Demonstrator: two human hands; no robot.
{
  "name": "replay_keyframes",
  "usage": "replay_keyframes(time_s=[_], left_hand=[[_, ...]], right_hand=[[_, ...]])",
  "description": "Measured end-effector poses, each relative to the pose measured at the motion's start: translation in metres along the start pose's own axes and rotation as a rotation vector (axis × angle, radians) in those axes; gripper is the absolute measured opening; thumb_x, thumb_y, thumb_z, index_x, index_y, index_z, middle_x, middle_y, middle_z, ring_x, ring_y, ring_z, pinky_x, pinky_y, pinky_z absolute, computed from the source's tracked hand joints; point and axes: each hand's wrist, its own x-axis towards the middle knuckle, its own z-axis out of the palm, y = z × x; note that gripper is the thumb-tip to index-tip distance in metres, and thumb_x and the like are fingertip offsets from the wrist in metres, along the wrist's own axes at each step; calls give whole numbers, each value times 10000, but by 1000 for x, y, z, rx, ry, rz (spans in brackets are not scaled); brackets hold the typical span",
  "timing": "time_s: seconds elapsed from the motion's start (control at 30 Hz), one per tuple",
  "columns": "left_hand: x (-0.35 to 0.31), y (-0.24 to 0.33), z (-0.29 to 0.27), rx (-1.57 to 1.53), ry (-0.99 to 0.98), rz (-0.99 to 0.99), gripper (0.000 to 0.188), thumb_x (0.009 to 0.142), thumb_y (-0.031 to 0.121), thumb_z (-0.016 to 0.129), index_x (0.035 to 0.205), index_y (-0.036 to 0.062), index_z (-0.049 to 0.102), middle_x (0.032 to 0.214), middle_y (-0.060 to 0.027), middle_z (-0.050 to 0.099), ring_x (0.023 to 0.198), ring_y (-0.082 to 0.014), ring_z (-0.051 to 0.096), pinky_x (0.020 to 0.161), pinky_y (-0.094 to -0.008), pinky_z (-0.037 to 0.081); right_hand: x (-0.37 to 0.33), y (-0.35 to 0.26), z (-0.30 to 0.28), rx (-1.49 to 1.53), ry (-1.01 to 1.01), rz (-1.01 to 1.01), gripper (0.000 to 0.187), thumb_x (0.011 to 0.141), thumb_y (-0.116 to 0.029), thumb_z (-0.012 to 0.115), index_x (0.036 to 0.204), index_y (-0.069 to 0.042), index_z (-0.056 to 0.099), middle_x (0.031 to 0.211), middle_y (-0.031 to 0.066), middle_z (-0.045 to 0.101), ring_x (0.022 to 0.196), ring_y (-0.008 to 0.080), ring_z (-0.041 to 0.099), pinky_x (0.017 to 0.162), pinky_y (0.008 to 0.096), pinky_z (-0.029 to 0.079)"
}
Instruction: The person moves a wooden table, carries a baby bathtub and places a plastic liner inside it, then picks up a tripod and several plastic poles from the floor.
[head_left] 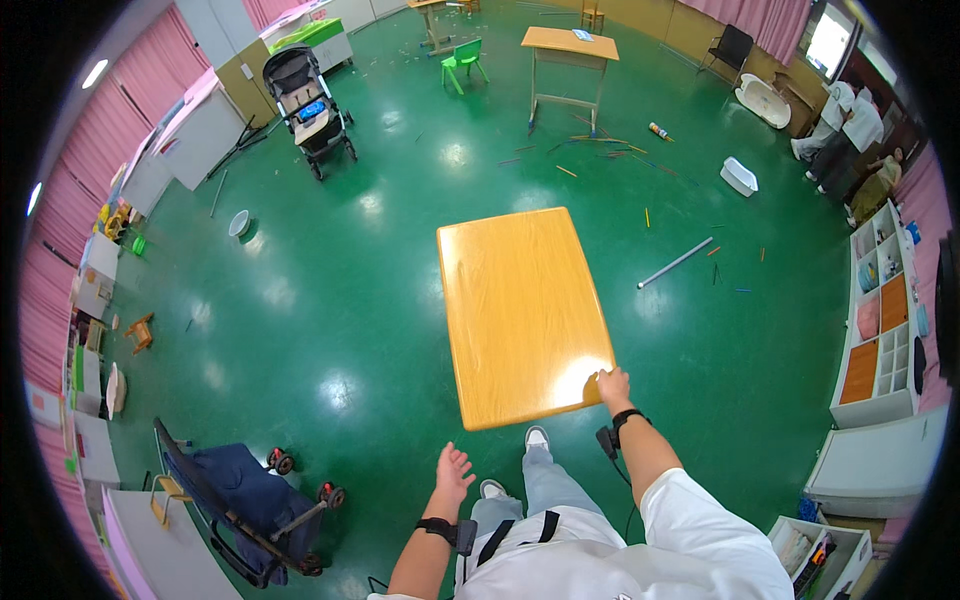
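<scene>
A wooden-topped desk stands in front of me, its yellow-brown top bare and glossy, turned slightly askew. My right hand grips its near right corner, the fingers bent at the edge and partly hidden. Just short of the near edge, to the left, my left hand hangs in the air with its fingers apart and nothing in it. It does not touch the desk. Black bands with small boxes sit on both my wrists.
Beyond are another desk, a green chair and a stroller. A dark blue stroller stands near left. A grey rod, a white basin and scattered sticks lie right. Shelves line that side; people stand far right.
</scene>
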Motion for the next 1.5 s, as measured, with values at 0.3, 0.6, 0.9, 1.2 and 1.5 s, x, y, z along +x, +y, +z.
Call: replay_keyframes(time_s=[0.3,0.6,0.9,1.2,1.5], left_hand=[[56,-25,98,-116,-206,-262,970,848,631,471,1481,118,-55,1553,-141,21,1424,-338,42,1118,-544,9],[113,-4,34,-561,90,114,595,976,157,428,1422,376,101,1410,-130,315,1182,-382,448,850,-638,426],[136,131,-73,-259,186,233,661,972,126,441,1466,363,72,1426,-86,338,1178,-334,458,875,-658,398],[167,252,-143,142,349,350,634,965,168,488,1483,195,124,1263,-129,524,1011,-305,587,761,-540,516],[155,197,-126,195,342,213,452,960,399,466,1236,41,449,1185,-141,551,1033,-265,563,795,-434,501]], right_hand=[[-31,-18,-12,-123,-1,125,667,770,-424,583,1140,127,517,1236,321,451,1102,439,500,970,435,411],[-57,-20,54,-188,-371,16,537,798,-414,554,948,96,631,829,222,666,775,360,660,735,416,541],[-9,-137,60,47,-311,-277,315,843,-322,557,840,-22,652,778,124,674,682,270,652,599,397,517],[84,-250,73,-216,58,-499,696,807,-392,619,1369,-62,374,1364,212,406,1282,393,345,1057,456,311],[115,-310,84,-219,-142,-359,800,814,-572,564,1371,-25,392,1367,219,431,1274,359,402,1054,466,316]])
